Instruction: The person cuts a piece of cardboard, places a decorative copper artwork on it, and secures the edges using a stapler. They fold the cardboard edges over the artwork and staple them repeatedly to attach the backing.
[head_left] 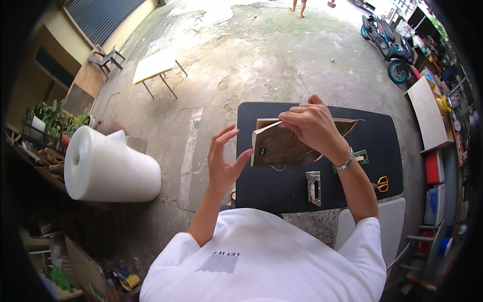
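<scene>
Head view, looking down on a person in a white shirt at a black table (382,136) in a concrete yard. The right hand (314,126) pinches the upper edge of a flat brown cardboard piece (276,148), a folded sleeve or envelope held upright and slightly tilted above the tabletop; its fingers are curled shut over that edge, thumb hidden behind the board. The left hand (224,161) stands just beside the cardboard's left edge, fingers spread wide and straight, holding nothing; the thumb tip is very near the board, but contact cannot be told from this view.

Position of the cardboard: above the left-centre of the table, between the two hands, its upper right part behind the right hand's knuckles. A torn or open flap juts to the right past the wrist.

Risk, as a judgement: the board hangs from a single pinch near one corner, so it could swing or slip if the grip eases before the open hand gives support. The thin edge could also crease or tear further at the flap under a twisting pull.

Also on the table: a grey metal stapler (314,187), orange-handled scissors (382,183), and a small green object (360,157) by the wrist. A large bubble wrap roll (108,166) lies to the left.
</scene>
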A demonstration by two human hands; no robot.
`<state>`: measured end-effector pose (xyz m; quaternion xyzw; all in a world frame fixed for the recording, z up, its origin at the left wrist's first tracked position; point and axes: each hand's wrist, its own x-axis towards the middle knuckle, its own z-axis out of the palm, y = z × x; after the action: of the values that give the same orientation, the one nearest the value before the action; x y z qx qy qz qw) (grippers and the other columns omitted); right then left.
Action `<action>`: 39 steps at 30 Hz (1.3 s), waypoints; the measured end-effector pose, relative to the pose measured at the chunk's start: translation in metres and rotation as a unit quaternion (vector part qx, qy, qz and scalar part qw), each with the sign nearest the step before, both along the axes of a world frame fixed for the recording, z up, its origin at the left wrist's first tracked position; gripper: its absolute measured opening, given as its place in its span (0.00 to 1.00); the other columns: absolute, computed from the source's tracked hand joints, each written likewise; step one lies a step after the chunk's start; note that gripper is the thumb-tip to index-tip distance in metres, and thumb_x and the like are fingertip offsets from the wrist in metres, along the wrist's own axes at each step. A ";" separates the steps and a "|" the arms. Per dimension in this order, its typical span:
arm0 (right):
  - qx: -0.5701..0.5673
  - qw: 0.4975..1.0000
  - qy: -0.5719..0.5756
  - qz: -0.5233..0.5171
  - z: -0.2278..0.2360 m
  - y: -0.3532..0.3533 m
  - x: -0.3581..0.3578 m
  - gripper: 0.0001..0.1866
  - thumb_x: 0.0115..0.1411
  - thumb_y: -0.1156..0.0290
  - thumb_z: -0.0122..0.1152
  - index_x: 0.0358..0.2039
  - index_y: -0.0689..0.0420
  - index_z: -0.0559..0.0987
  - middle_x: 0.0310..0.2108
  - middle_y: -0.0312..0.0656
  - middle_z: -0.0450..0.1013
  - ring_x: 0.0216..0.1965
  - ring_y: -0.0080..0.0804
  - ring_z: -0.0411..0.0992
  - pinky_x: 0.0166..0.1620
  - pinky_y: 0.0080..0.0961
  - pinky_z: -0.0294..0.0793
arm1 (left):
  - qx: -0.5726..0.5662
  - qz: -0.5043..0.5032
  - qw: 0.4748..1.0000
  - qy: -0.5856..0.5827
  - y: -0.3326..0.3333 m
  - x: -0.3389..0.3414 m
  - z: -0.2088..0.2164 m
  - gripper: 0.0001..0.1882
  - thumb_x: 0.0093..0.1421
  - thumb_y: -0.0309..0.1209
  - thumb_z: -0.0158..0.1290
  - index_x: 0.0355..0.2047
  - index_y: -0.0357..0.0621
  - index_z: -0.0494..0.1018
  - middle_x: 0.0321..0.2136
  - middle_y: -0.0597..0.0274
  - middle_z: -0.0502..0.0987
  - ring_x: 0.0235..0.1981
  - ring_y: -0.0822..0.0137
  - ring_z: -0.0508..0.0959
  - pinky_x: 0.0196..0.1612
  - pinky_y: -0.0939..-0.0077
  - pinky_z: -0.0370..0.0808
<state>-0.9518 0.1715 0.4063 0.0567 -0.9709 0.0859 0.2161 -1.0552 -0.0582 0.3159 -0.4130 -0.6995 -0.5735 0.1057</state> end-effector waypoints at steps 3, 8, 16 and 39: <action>0.006 1.000 -0.002 0.018 -0.014 -0.008 -0.006 0.02 0.53 0.70 0.67 0.26 0.48 0.82 0.21 0.31 0.76 0.25 0.29 0.74 0.42 0.29 0.62 | 0.005 -0.005 0.998 0.062 0.014 0.005 0.010 0.25 0.52 0.31 0.70 0.50 0.46 0.73 0.54 0.52 0.76 0.54 0.54 0.77 0.55 0.62 0.75; 0.014 0.999 0.009 0.040 -0.037 -0.015 -0.006 0.04 0.55 0.67 0.68 0.27 0.48 0.80 0.19 0.31 0.73 0.24 0.28 0.71 0.39 0.27 0.61 | -0.006 0.010 0.998 0.063 0.020 0.005 -0.006 0.11 0.56 0.23 0.65 0.39 0.43 0.78 0.44 0.56 0.81 0.41 0.59 0.84 0.43 0.69 0.82; -0.003 0.999 -0.005 0.036 -0.066 -0.034 0.003 0.04 0.58 0.66 0.67 0.30 0.49 0.80 0.20 0.30 0.73 0.24 0.28 0.70 0.38 0.27 0.62 | -0.079 -0.001 0.997 0.011 -0.005 0.010 -0.018 0.07 0.58 0.21 0.62 0.36 0.42 0.77 0.39 0.58 0.83 0.36 0.61 0.85 0.36 0.72 0.83; -0.244 0.969 0.032 -0.030 -0.076 -0.074 0.005 0.04 0.57 0.73 0.66 0.27 0.49 0.79 0.22 0.29 0.78 0.18 0.25 0.72 0.37 0.25 0.58 | -0.091 -0.002 0.977 -0.191 -0.023 0.014 -0.007 0.03 0.62 0.24 0.61 0.33 0.38 0.77 0.22 0.62 0.80 0.24 0.80 0.78 0.28 0.83 0.73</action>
<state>-0.9465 0.0976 0.3305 -0.0239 -0.9145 0.3117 0.2568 -1.0412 -0.0815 0.3086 -0.3051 -0.7548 -0.5766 -0.0694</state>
